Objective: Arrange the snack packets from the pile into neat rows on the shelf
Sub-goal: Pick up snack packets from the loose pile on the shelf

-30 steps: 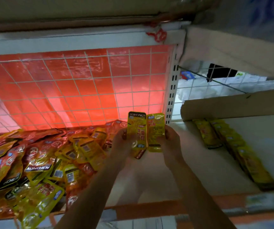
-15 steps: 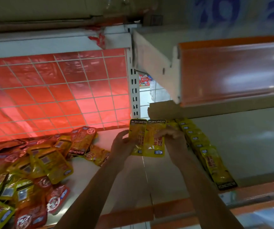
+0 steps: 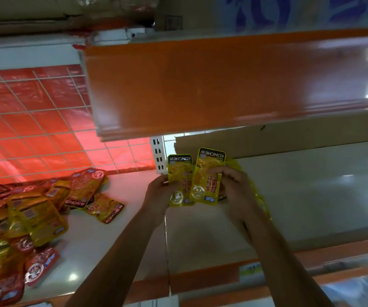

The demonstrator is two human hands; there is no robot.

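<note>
Person's left hand (image 3: 157,194) grips a glossy yellow rectangular foil snack packet (image 3: 178,173) by its L edge, fingers curled round it. The right hand (image 3: 234,189) grips a second yellow foil packet (image 3: 206,173) at its R edge, fingers curled over the front face. Hands are close together, approx. level, one packet each. Both packets face the viewer with the black "KONCHEW" band at the top, lettering upside down. The second packet sits slightly higher, tilts a little to the R and overlaps the R edge of the first. Both are held over the white shelf board (image 3: 300,196), near its back L corner; contact with the board cannot be told. Just behind the right hand, partly hidden by hand and forearm, a row of flat yellow packets (image 3: 261,201) runs front to back on the board. To the L, on the adjoining shelf section, lies a loose pile of yellow and red foil packets (image 3: 34,213), unsorted, well apart from the hands. Behind the pile: white wire grid over a red plastic sheet (image 3: 34,120). A white slotted upright (image 3: 159,156) stands between the sections. A brown cardboard strip (image 3: 289,138) stands along the back of the R section. Overhead: orange front rail of the upper shelf (image 3: 223,85). An orange lower front rail (image 3: 200,279) crosses beneath the forearms.
</note>
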